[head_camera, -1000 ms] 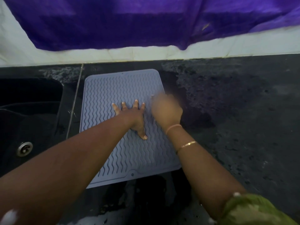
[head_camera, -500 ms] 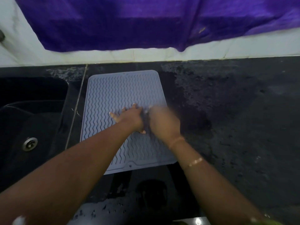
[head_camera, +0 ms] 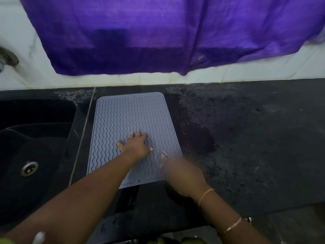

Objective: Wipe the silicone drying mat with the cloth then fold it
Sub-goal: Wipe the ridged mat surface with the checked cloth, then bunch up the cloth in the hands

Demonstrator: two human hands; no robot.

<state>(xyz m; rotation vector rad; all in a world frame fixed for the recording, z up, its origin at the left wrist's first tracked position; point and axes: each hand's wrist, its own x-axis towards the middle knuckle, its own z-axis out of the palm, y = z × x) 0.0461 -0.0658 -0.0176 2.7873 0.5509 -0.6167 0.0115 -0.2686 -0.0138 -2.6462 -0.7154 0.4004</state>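
Note:
The grey silicone drying mat (head_camera: 130, 117), ridged with wavy lines, lies flat on the black counter beside the sink. My left hand (head_camera: 136, 145) presses flat on the mat's middle, fingers spread, holding nothing. My right hand (head_camera: 182, 175) is motion-blurred at the mat's near right corner, curled closed. A small pale scrap of the cloth (head_camera: 164, 156) pokes out past its fingers onto the mat; the rest of the cloth is hidden in the hand.
A black sink (head_camera: 35, 155) with a metal drain (head_camera: 29, 168) sits left of the mat. A purple cloth (head_camera: 158, 32) hangs over the white tiled wall behind. The black counter (head_camera: 246, 138) stretches right, with damp patches.
My right hand has swept from the mat's middle right down toward its near right corner. My left hand stays pressed on the mat.

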